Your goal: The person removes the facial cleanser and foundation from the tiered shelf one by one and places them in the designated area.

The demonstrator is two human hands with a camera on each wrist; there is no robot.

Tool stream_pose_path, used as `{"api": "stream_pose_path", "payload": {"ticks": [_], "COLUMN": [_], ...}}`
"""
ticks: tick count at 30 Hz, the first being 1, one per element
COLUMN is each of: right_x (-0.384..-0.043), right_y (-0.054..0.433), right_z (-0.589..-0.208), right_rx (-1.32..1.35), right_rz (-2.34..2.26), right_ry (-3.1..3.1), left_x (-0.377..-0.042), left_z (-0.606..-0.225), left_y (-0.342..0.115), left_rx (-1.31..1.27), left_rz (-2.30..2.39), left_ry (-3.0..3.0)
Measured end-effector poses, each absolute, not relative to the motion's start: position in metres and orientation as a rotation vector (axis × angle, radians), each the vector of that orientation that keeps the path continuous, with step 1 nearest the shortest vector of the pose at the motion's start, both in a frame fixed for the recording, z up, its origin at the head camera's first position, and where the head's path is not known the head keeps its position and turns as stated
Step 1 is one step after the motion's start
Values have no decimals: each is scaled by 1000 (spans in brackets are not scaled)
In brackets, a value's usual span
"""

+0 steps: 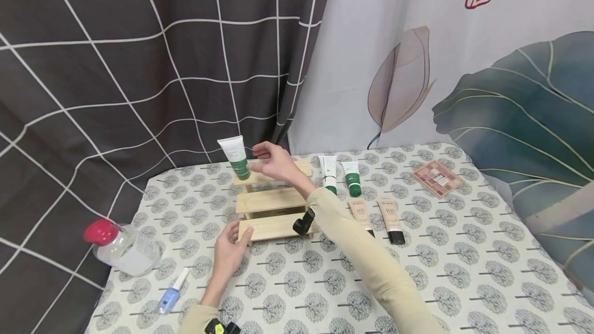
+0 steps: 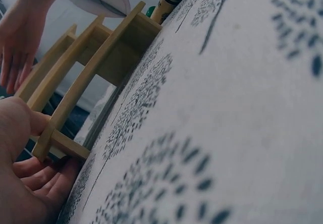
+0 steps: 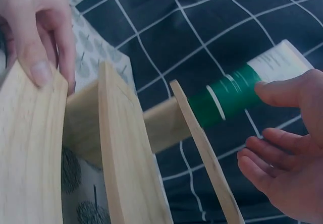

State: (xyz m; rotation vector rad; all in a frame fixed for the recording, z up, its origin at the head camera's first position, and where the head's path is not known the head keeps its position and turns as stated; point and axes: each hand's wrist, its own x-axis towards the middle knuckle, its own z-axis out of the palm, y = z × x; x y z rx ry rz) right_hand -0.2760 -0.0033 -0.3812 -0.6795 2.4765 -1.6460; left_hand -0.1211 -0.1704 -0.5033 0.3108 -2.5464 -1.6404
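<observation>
A three-step wooden display rack (image 1: pixel 269 200) stands on the patterned cloth. On the left end of its top step, a white-and-green squeeze tube (image 1: pixel 234 151) is upright, cap down. My right hand (image 1: pixel 276 162) is just right of that tube; in the right wrist view its fingers are spread and apart from one another, with the thumb (image 3: pixel 275 92) right at the tube's side. My left hand (image 1: pixel 228 251) grips the left end of the lowest step, thumb on top and fingers (image 2: pixel 48 181) curled below the board.
Right of the rack are two more white-and-green tubes (image 1: pixel 352 179) and two beige BB cream tubes (image 1: pixel 390 215). Farther right lies a checkered palette (image 1: pixel 437 178). At the left are a red-capped clear bottle (image 1: pixel 132 251) and a small blue bottle (image 1: pixel 170 298). Curtains hang behind.
</observation>
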Motion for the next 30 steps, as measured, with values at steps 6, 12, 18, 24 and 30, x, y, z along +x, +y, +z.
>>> {"api": "stream_pose_path", "payload": {"ticks": [6,12,18,24,30], "right_x": [-272,-268,-266,-265,-262], "right_y": [-18,-28,-31,-31,-30], "right_z": [-387,-393,-395,-399,-400], "right_rx": [-697,-694,-668,-691,-689], "right_rz": [-1668,-1664,-1693,-1735,-1781], "right_ry": [2430,2452,2466,2468,2488], "left_x": [-119,-119,-118,-118,-119], "left_z": [-504,-504,-503,-504,-505], "left_y": [-169,-168,-168,-168,-168], "left_rx": [322,285,277,288,307], "left_rz": [-1633,-1610,-1615,-1615,-1621], "left_ry": [-2555,-2535,-2534,-2534,-2534]}}
